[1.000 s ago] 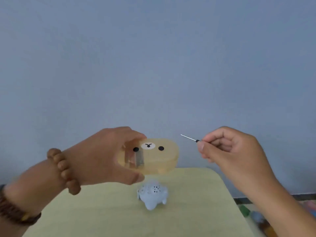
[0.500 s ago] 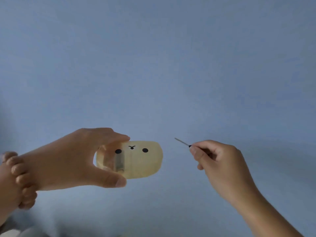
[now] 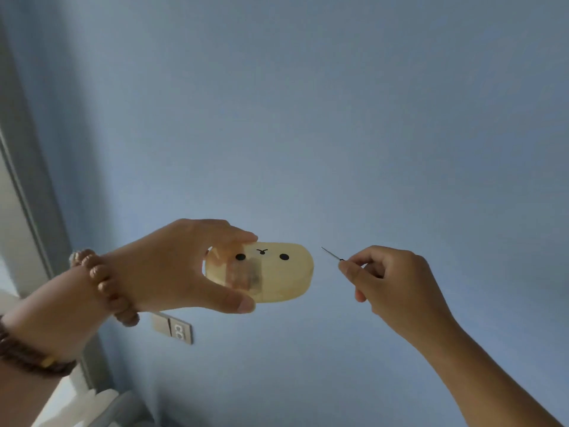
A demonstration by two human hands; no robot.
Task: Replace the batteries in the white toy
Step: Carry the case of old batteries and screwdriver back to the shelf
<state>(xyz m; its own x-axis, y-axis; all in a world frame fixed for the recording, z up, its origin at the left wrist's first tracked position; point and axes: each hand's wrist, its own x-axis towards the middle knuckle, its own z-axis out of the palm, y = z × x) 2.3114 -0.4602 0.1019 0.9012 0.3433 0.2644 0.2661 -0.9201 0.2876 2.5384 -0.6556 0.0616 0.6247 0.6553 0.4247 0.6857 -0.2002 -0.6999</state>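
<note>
Plain blue wall point(image 3: 338, 118) across nearly the whole view. Grey door frame point(image 3: 34, 195) slanting down the left edge. Beige two-part switch plate point(image 3: 177, 329) fixed to the wall low down, just right of that frame, with a dark mark on its right half, too blurred to read. Pale wooden bead bracelet point(image 3: 101, 282) lower left; darker brown beaded band point(image 3: 27, 355) below it at the picture's edge. Blurred grey shape point(image 3: 123, 408) at the bottom.

Indoor room, likely a home: a plain blue wall point(image 3: 338, 118) fills the view, with a switch plate point(image 3: 173, 329) at 7 o'clock and a grey frame point(image 3: 27, 195) at 9 o'clock.
</note>
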